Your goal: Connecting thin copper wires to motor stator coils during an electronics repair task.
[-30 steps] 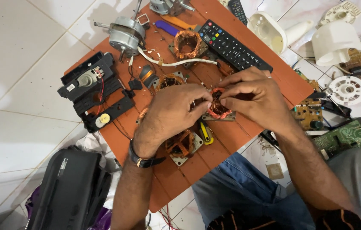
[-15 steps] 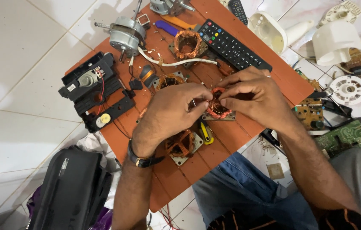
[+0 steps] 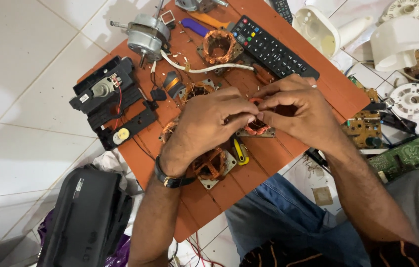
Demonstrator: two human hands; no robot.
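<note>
While both pinch it, copper coil [image 3: 257, 126] between left hand [image 3: 209, 123], right hand [image 3: 296, 111].

Copper-orange windings glow on a motor coil [image 3: 257, 126] above a terracotta-red slatted counter [image 3: 318, 74]. A black remote [image 3: 269, 47] carries coloured buttons, a green circuit board [image 3: 407, 155] lies beside white fan parts [image 3: 400, 42], and a small yellow tool [image 3: 240, 151] sits against pale floor tiles [image 3: 16, 59].

Soft, even daylight fills the sharp, wide-angle view, laying faint shadows on the glossy white floor tiles [image 3: 16, 113] at left (a pale sheen there, no harsh glare), with slight stretching toward the edges and mild softness at the bottom.
</note>
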